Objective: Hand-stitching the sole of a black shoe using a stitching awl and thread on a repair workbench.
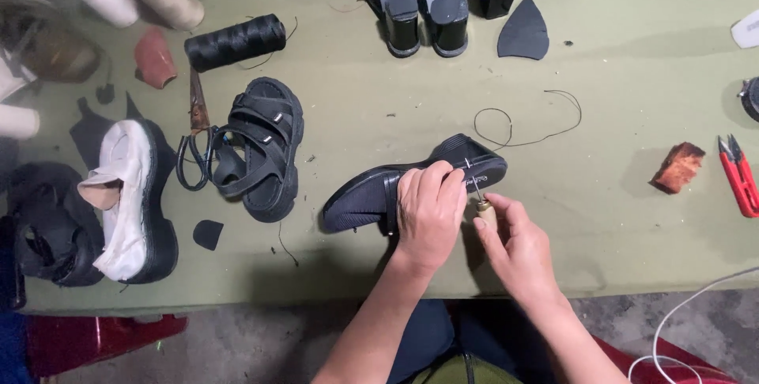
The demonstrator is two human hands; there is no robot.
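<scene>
Black shoe [371,194] half hidden under left hand [429,214].

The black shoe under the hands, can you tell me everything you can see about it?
The black shoe is a low slip-on with a ribbed, knit-looking upper and a dark sole. It lies on its side on the green table, toe to the left, heel up to the right. The left hand presses on its middle. The right hand holds a wooden-handled awl with its metal tip at the shoe's heel end.
</scene>
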